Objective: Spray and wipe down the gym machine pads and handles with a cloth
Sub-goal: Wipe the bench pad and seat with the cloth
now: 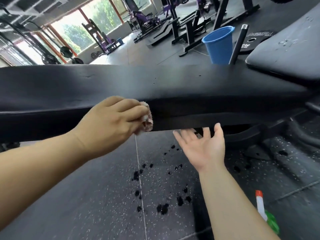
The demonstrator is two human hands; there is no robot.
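A long black bench pad (155, 84) runs across the middle of the view. My left hand (110, 122) grips a bunched pinkish cloth (147, 121) and presses it against the pad's near side edge. Palm up with fingers spread, my right hand (202, 146) hovers just below the pad's lower edge and holds nothing. A second black pad (284, 51) at the upper right carries drops of liquid. A spray bottle (265, 213), green with a white and orange head, lies on the floor at the lower right, partly behind my right forearm.
A blue bucket (220, 45) stands on the floor behind the bench, next to a black bar (239, 44) and a weight plate (256, 40). Wet dark spots (162, 207) mark the speckled rubber floor beneath my hands. Other gym machines (147, 23) stand farther back by the windows.
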